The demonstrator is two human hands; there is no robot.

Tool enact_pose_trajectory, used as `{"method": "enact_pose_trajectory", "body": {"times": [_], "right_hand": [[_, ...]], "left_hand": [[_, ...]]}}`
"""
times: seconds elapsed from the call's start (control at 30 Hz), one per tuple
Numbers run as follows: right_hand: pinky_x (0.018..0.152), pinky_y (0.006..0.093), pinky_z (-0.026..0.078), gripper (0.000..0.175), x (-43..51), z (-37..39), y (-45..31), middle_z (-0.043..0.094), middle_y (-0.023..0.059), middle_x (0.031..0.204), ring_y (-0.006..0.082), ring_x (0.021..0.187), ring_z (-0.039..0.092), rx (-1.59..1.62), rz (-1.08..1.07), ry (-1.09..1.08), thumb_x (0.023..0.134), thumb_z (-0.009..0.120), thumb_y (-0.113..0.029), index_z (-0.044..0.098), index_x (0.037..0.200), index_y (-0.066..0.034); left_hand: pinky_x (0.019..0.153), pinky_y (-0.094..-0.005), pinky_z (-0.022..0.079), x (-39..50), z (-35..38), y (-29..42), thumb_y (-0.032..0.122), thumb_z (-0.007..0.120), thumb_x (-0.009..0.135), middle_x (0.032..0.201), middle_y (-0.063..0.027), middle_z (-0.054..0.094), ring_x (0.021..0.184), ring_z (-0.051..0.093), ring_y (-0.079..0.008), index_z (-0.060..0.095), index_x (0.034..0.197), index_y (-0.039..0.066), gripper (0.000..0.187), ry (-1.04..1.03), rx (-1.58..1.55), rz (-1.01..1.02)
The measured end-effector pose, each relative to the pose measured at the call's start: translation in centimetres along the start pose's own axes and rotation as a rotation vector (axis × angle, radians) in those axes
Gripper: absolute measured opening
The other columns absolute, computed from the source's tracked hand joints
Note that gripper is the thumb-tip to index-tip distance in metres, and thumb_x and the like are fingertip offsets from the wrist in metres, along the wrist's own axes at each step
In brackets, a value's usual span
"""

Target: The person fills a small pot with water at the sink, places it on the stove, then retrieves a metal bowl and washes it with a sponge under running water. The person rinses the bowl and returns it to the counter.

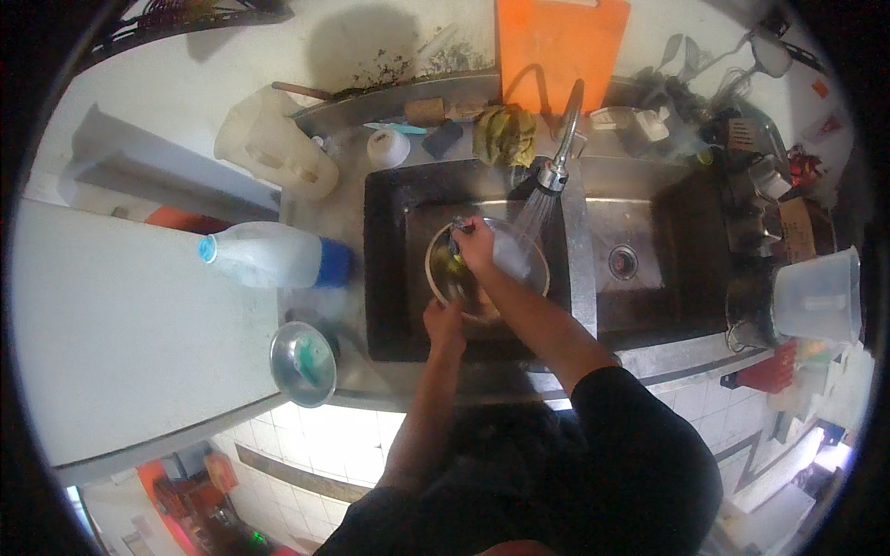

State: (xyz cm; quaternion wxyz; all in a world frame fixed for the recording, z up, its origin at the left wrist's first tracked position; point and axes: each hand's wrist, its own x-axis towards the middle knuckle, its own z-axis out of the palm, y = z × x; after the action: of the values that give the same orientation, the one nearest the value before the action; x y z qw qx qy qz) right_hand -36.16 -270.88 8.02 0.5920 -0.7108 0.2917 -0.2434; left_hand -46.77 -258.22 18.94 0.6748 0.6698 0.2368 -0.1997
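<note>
A round vessel with a pale rim sits tilted in the left basin of a steel double sink. My left hand grips its near rim. Over the far left part of the vessel, my right hand is closed on a small dark scrubbing pad, mostly covered by the fingers. Water sprays from the faucet head into the vessel's right side. Something yellowish shows inside, too blurred to name.
On the left counter stand a large white bottle, a metal bowl with green residue and a translucent pitcher. A yellow cloth and an orange cutting board are behind the sink. A plastic container stands right.
</note>
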Motion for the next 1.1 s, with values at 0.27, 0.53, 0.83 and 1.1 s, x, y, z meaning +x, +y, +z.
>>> {"method": "enact_pose_trajectory", "body": {"times": [0.27,0.53,0.83,1.1], "right_hand": [[0.067,0.0335,0.049,0.03,0.1,0.0,0.2,0.065,0.0096,0.078,0.0173,0.072,0.061,0.107,0.0,-0.036,0.071,0.079,-0.015,0.059,0.089,-0.0019],[0.07,0.0402,0.05,0.036,-0.6,0.0,-0.7,0.063,0.0157,0.08,0.0303,0.075,0.063,-0.166,-0.018,0.047,0.065,0.081,-0.013,0.056,0.088,-0.0017],[0.069,0.0433,0.048,0.037,-1.3,0.4,1.3,0.06,0.0162,0.08,0.036,0.075,0.06,-0.283,-0.146,0.165,0.061,0.082,-0.011,0.054,0.084,-0.0021],[0.075,0.0477,0.047,0.036,-1.3,-0.3,3.1,0.062,0.0185,0.091,0.0369,0.086,0.061,-0.155,-0.054,0.01,0.067,0.081,-0.013,0.057,0.091,-0.0024]], "left_hand": [[0.062,-0.0295,0.046,0.3,0.5,-0.7,0.002,0.063,0.075,0.084,-0.0049,0.065,0.07,0.059,-0.0137,0.064,0.098,-0.002,0.024,-0.059,-0.156,0.083],[0.06,-0.0293,0.047,0.8,1.0,-1.2,0.0,0.061,0.071,0.078,-0.0046,0.066,0.068,0.059,-0.0118,0.067,0.088,-0.002,0.018,0.018,-0.132,0.169],[0.058,-0.0314,0.047,0.2,0.8,-0.5,0.001,0.061,0.072,0.071,-0.0051,0.065,0.063,0.057,-0.0125,0.067,0.084,-0.002,0.014,0.107,0.144,0.178],[0.056,-0.0321,0.043,0.7,0.7,-1.1,0.007,0.064,0.075,0.068,-0.0054,0.063,0.063,0.053,-0.0106,0.063,0.076,-0.002,0.009,0.169,0.156,0.183]]}}
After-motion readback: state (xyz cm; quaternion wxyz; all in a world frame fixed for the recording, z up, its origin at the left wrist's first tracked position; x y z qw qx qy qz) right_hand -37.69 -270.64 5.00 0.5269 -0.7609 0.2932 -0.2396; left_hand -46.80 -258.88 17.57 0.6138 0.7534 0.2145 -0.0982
